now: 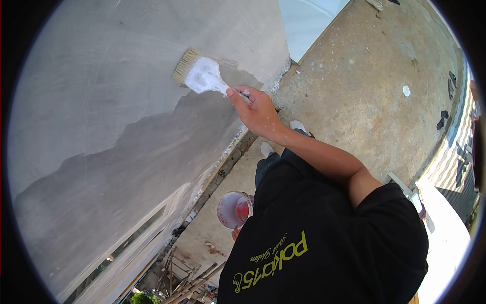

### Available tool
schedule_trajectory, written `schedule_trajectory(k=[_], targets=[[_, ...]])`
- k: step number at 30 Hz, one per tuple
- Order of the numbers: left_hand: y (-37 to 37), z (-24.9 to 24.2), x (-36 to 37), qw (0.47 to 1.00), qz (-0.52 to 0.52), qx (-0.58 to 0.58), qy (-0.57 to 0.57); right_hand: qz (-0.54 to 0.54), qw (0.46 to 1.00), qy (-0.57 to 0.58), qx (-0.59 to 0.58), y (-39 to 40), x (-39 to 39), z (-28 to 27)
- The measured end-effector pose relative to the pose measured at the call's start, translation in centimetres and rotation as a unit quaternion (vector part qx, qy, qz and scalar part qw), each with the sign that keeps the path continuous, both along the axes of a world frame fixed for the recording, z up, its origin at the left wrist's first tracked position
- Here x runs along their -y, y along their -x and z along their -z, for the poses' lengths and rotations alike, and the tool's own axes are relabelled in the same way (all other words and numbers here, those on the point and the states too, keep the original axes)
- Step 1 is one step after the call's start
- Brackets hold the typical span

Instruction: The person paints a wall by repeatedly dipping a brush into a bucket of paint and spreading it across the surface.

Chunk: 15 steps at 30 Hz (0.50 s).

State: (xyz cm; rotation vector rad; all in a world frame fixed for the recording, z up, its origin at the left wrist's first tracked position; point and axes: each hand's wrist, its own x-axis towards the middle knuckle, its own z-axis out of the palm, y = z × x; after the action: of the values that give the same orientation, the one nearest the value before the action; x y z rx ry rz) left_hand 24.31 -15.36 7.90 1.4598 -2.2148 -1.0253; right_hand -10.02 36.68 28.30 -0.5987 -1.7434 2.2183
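My right hand (257,112) is closed round the handle of a wide paintbrush (203,76), its white body smeared and its pale bristles against the grey wall (152,91). A darker, damp-looking area (147,152) with a ragged edge spreads over the wall beside the brush. Low by my body, my left hand (236,233) grips the edge of a white paint bucket (230,210); my shirt hides most of that hand. Something red and pale shows inside the bucket.
A concrete floor (349,96) runs along the wall's base. Dark sandals (442,120) and a small white disc (406,91) lie there. A pale blue panel (309,25) stands past the wall's corner. Wooden poles (195,283) lean near the bottom, and a white surface (445,233) lies behind my shoulder.
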Motion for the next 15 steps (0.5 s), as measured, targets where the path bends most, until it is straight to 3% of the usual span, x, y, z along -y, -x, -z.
schedule_trajectory(k=[3, 7, 12, 15], targets=[[0.5, -0.3, -0.5, 1.000, -0.007, -0.005, -0.009, 0.001, 0.999, -0.047, -0.002, 1.2, -0.5, 2.7], [0.5, -0.3, -1.2, 1.000, -0.019, -0.010, -0.022, 0.054, 0.985, -0.141, 0.080, 1.4, -0.9, 10.6], [0.1, -0.2, -2.5, 0.998, -0.041, -0.017, -0.039, 0.116, 0.935, -0.278, 0.189, 1.6, -0.5, 19.2], [0.1, -0.2, -3.0, 0.997, -0.049, -0.021, -0.049, 0.072, 0.955, -0.219, 0.185, 2.4, -1.7, 13.3]])
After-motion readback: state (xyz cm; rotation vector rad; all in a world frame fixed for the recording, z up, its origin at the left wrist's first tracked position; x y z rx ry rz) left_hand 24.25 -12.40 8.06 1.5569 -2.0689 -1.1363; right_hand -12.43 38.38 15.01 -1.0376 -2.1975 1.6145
